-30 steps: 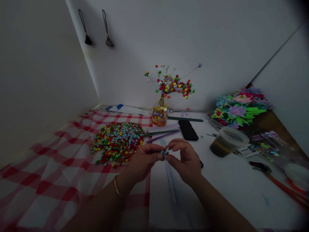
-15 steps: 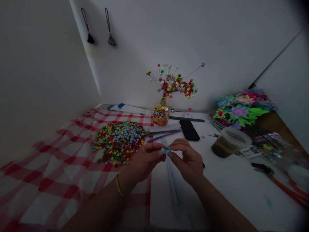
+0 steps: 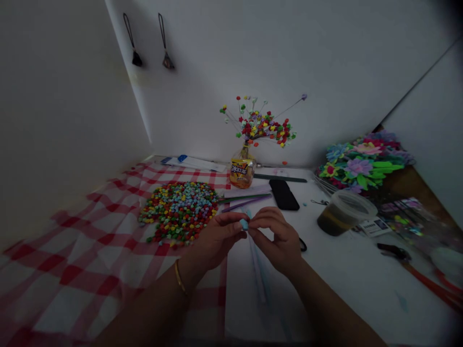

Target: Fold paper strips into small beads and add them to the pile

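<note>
Between my two hands is a small light-blue folded paper star (image 3: pixel 244 224). My left hand (image 3: pixel 219 239) is closed, its thumb and forefinger pinching the star from the left. From the right, my right hand (image 3: pixel 278 237) is closed too, with thumb and forefinger tips pressed to the star's edge. Pale blue and lilac paper strips (image 3: pixel 257 274) lie on the white tabletop below my hands. To the left, a large heap of colourful paper stars (image 3: pixel 184 209) rests on the red-and-white checked cloth (image 3: pixel 119 270).
Behind my hands stand a bottle vase (image 3: pixel 241 172) of stars on stems and a black phone (image 3: pixel 284 194). Green and purple strips (image 3: pixel 248 200) lie nearby. At right are a tub of dark liquid (image 3: pixel 342 214), fuzzy flowers (image 3: pixel 361 164) and orange-handled pliers (image 3: pixel 398 253).
My right fingertips have shifted slightly left, closer against the star. The small loose end that stuck up between my fingers no longer shows, and the star looks more compact.
</note>
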### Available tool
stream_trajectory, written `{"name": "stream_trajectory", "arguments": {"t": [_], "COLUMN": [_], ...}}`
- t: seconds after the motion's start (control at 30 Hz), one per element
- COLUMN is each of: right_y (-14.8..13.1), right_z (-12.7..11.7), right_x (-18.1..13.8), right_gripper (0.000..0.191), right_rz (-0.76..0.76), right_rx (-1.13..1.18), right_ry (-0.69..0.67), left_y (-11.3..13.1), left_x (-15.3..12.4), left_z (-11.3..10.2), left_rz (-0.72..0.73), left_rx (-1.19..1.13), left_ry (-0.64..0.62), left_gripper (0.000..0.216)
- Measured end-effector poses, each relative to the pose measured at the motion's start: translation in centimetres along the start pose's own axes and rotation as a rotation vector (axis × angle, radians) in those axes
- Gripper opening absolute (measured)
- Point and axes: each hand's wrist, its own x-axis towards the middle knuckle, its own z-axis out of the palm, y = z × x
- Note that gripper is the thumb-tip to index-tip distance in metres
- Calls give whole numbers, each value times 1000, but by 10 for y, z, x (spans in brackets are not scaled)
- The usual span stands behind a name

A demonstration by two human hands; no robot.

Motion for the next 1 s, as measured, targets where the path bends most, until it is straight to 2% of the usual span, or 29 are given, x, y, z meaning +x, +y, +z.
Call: {"name": "stream_trajectory", "arguments": {"t": [0.13,0.33,0.6,0.73,0.87,1.0], "right_y": [0,-3,-1,0,4,4], "right_z": [1,1,2,0,-2,-2], "right_x": [-1,0,0,0,-3,-3], "right_gripper": [16,11,8,9,17,15], "right_rz": [37,50,132,253,402,408], "right_rx": [-35,-80,-29,6,175,197], "right_ry": [28,-2,-26,-46,-114,-105], "left_y": [-2,-2,-3,-3,-1,0], "left_x": [0,1,2,2,2,1], "left_z": [0,1,-2,-5,-5,-4], "left_rz": [28,56,65,70,99,92], "left_rx": [28,32,94,125,123,124], "left_ry": [-14,-26,-65,-73,-86,-83], "left_gripper": [22,19,19,18,17,17]}}
